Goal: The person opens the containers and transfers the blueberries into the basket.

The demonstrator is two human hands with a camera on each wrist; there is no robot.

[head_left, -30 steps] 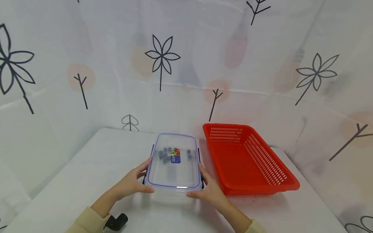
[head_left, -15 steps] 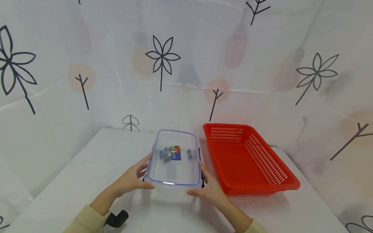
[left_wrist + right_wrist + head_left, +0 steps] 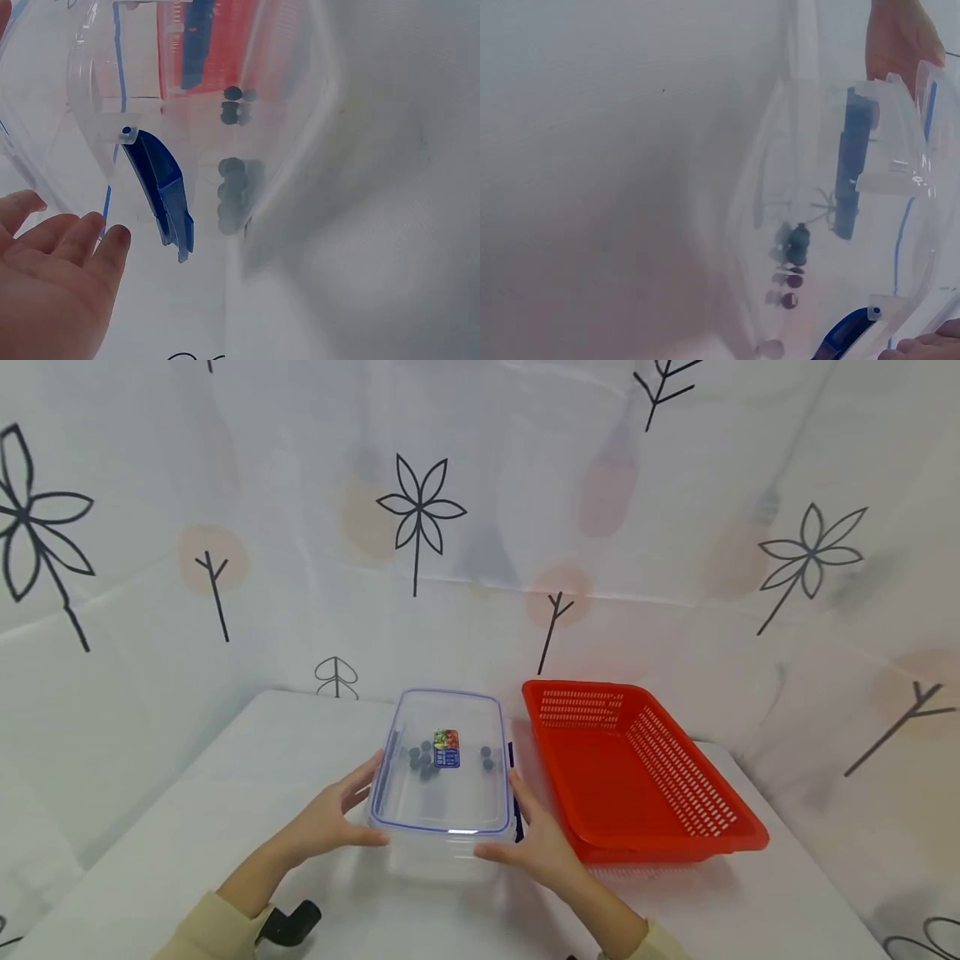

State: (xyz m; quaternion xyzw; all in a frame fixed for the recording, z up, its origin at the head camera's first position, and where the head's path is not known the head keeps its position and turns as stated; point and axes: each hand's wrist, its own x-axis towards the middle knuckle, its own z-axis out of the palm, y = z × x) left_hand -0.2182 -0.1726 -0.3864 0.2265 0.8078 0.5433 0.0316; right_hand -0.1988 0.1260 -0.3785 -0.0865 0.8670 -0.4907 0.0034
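Observation:
A clear lid (image 3: 465, 802) with a blue seal line and a bright label (image 3: 447, 749) is raised above a clear plastic food container (image 3: 427, 858). Inside the container lie several small round dark fruits like blueberries (image 3: 425, 762). My left hand (image 3: 322, 822) holds the lid's left side, thumb at its near corner. On the other side my right hand (image 3: 543, 843) grips the lid's right edge. A gap shows between lid and container rim in the left wrist view, where a blue latch (image 3: 161, 184) hangs loose. Another blue latch (image 3: 847, 332) hangs down in the right wrist view.
A red perforated basket (image 3: 630, 793) stands right of the container, close to my right hand. Both rest on a white table (image 3: 247, 777). Behind hangs a white cloth (image 3: 487, 485) with plant drawings. A black object (image 3: 292, 923) is by my left sleeve.
The lid has risen off the container and shifted slightly left, its label moving away from the dark fruits below. Both hands have moved with it; the basket has stayed put.

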